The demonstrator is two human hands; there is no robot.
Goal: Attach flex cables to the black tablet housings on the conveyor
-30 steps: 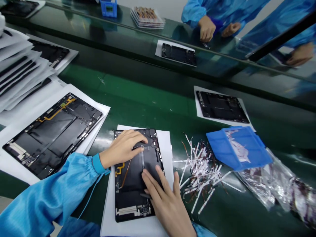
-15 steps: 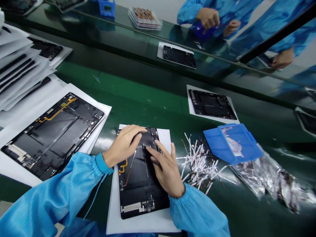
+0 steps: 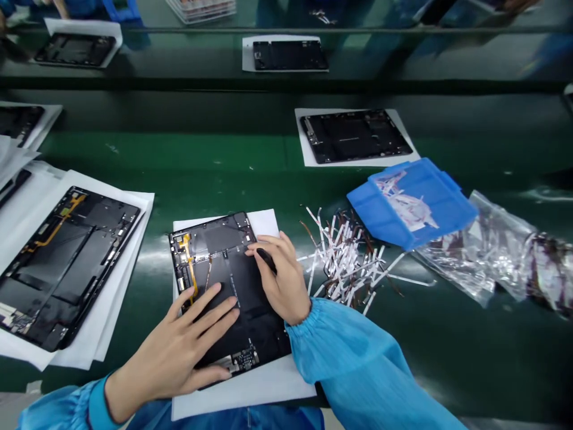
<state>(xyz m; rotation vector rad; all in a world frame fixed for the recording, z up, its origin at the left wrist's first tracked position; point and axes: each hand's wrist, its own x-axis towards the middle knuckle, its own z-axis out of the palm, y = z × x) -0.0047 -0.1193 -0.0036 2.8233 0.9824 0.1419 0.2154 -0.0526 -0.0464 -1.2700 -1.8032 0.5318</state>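
Observation:
An opened black tablet housing lies tilted on white sheets in front of me. My left hand rests across its lower left part, fingers spread. Near the upper right edge, my right hand is closed in a pinch over the housing. A dark oval shows between its thumb and fingers; I cannot tell whether that is a held thing or a gap. An orange flex cable runs along the housing's left side, with a thin brown strip beside it.
Loose white and brown strips lie right of the housing, beside a tilted blue bin and clear plastic bags. Another opened tablet housing lies left on sheets. More housings lie farther back.
My view has turned and levelled. My left hand has moved from the housing's top down to its lower left, fingers spread. My right hand has closed into a pinch near the upper right edge.

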